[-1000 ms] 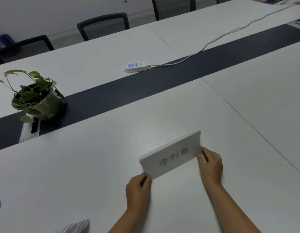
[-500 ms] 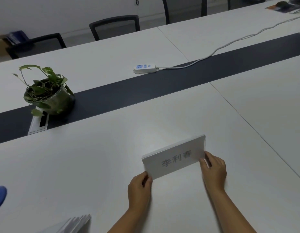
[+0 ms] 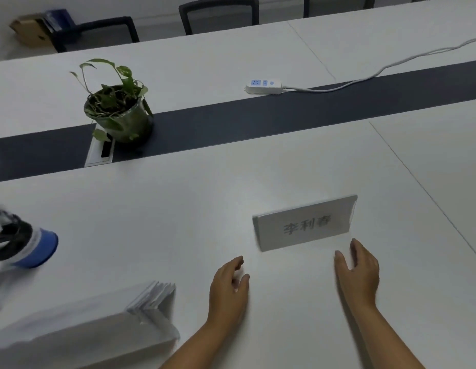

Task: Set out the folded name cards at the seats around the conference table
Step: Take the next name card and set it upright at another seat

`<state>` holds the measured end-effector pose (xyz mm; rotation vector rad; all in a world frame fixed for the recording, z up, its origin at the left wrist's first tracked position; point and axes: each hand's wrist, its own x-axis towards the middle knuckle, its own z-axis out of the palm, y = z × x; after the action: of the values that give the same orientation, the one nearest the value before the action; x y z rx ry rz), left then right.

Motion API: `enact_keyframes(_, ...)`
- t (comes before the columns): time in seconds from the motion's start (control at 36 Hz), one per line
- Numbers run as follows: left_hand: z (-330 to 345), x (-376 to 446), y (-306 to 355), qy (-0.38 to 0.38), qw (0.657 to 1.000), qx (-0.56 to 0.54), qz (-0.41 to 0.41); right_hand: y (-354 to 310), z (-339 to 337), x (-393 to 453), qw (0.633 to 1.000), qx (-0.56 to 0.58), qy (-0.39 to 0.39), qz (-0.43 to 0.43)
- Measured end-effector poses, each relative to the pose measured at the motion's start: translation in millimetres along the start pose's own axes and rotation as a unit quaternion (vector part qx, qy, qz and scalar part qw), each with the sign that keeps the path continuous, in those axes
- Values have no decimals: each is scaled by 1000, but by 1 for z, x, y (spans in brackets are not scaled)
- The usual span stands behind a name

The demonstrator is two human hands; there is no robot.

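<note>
Blurred card stack [image 3: 103, 323] – blue-capped object [image 3: 23, 242] (both edge-cropped)

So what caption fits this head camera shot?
Both hands hover just short of a standing name card on the white conference table.

On the white conference table [image 3: 178, 209], the folded white paper name card [image 3: 304, 225] stands at centre; green potted plant [image 3: 118, 107] at ten o'clock, white power strip [image 3: 263, 86] at twelve.

Potted plant [image 3: 119, 107] on dark centre strip [image 3: 258, 121], next to cable port [image 3: 99, 153]. White power strip [image 3: 263, 86] w/ cord [image 3: 378, 73] behind strip. Black chairs [image 3: 218, 14] at far side; cardboard box [image 3: 31, 29] far left.
</note>
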<state>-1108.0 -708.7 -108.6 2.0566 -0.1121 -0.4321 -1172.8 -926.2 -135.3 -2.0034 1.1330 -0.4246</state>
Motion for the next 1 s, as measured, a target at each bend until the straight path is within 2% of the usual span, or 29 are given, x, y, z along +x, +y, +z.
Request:
enact_keyframes(0.11,-39,-49,-18,-5,999,-25,21,-20,5,-47,997,31,-70,-12)
enact_keyframes(0.17,-64,-75,-26,22,998,-30,44,-35,13,-72,992,44,-114,-40)
enact_keyframes(0.25,-104,-110,-40,95,992,-29,77,-65,27,-111,976,75,-187,-77)
enact_keyframes(0.33,-144,-133,-55,202,974,-35,92,-97,45,-150,953,95,-263,-114)
enact_keyframes(0.44,-196,-141,-78,346,934,-80,34,-136,72,-192,920,83,-358,-133)
enact_keyframes(0.5,-219,-136,-91,371,924,-88,-17,-152,86,-207,912,72,-387,-110)
enact_keyframes(0.56,-243,-125,-97,312,942,-103,-70,-166,94,-218,910,62,-399,-93)
enact_keyframes(0.64,-268,-107,-101,167,976,-120,-74,-174,99,-229,917,72,-384,-79)
enact_keyframes(0.69,-278,-99,-103,115,983,-124,-73,-175,98,-232,923,87,-370,-64)
enact_keyframes(0.81,-288,-87,-103,57,991,-107,-62,-177,96,-237,933,113,-338,-50)
enact_keyframes(1.0,-289,-100,-109,38,993,-108,-37,-156,78,-262,943,131,-303,-37)
